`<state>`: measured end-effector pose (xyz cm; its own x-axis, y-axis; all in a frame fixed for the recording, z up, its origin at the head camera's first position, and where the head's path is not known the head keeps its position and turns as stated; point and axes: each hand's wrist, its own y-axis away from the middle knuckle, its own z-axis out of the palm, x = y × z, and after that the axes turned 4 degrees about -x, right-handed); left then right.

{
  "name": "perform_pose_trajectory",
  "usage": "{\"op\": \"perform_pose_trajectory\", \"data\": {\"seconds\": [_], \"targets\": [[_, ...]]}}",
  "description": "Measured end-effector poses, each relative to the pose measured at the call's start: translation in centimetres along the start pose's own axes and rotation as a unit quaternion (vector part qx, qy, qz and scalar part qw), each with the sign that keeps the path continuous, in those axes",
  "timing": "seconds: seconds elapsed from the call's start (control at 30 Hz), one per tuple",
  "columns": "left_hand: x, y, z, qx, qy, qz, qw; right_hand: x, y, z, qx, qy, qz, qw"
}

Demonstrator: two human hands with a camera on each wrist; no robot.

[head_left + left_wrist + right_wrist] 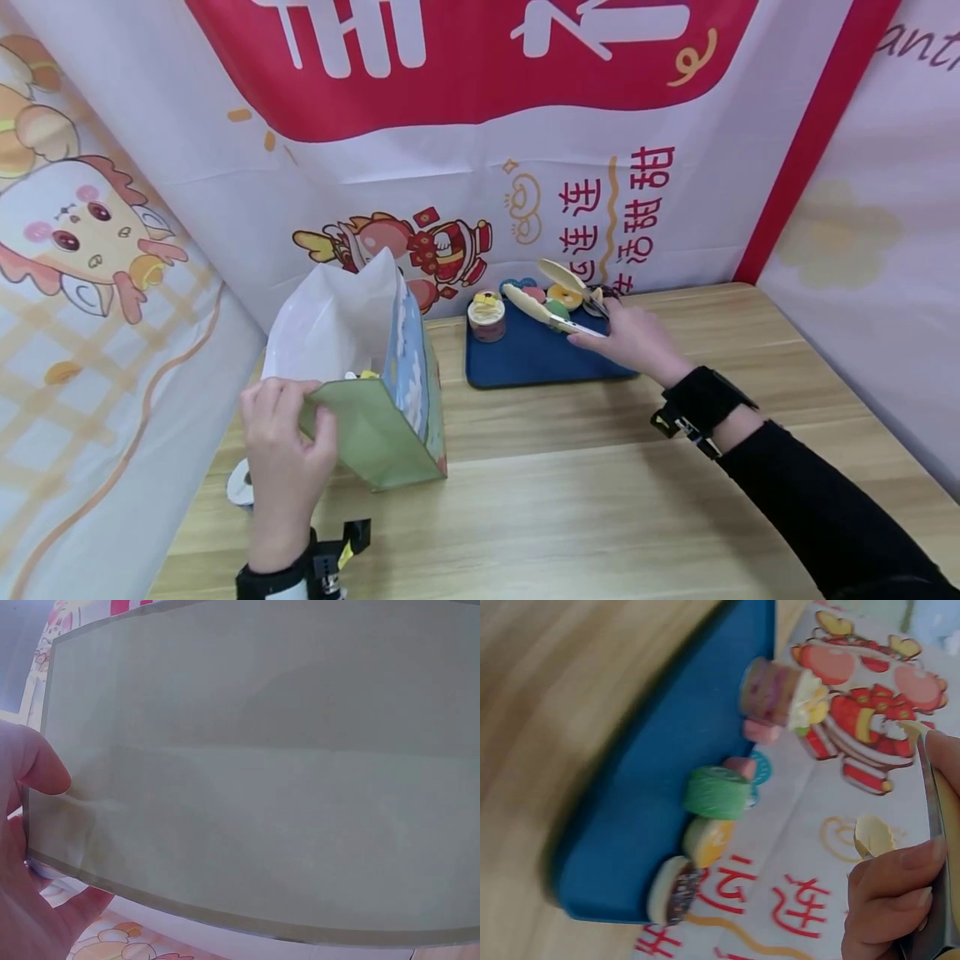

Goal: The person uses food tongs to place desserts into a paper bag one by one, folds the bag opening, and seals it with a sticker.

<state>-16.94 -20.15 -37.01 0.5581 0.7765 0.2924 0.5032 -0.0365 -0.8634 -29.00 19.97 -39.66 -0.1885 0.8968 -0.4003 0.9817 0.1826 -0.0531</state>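
My left hand (288,446) grips the top edge of a paper bag (375,433) with a green side and a white inner wall. In the left wrist view the thumb presses on the bag's broad green panel (262,810). Something white and yellow shows inside the bag; most of it is hidden. My right hand (641,337) holds food tongs (528,304) with spread cream-coloured tips, above a blue tray (540,362). On that tray are a small cupcake (772,694), a green cake (716,793), a yellow doughnut (707,840) and a chocolate-topped doughnut (676,889). Between the tong tips I see nothing held.
Behind the tray hangs a printed cloth backdrop (450,167), close to its back edge. A patterned cloth (112,400) borders the left side of the wooden table (525,517). Partly behind my left wrist stands a white round object (239,483).
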Motion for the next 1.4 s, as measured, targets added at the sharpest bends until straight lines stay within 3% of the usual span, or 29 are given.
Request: {"op": "perform_pose_trajectory", "data": {"seconds": [0.33,0.73,1.4], "targets": [[0.0,-0.1,0.0,0.004,0.001,0.001,1.0000,2.9,-0.8,2.2,-0.013,0.008,0.031,0.999],[-0.2,0.1,-0.1,-0.012,-0.008,0.001,0.9999,4.6,-1.0,4.4,-0.006,0.000,0.022,1.000],[-0.1,0.0,-0.2,-0.012,-0.012,0.004,0.9999,5.7,-1.6,6.3,-0.075,-0.017,0.082,0.994]]}}
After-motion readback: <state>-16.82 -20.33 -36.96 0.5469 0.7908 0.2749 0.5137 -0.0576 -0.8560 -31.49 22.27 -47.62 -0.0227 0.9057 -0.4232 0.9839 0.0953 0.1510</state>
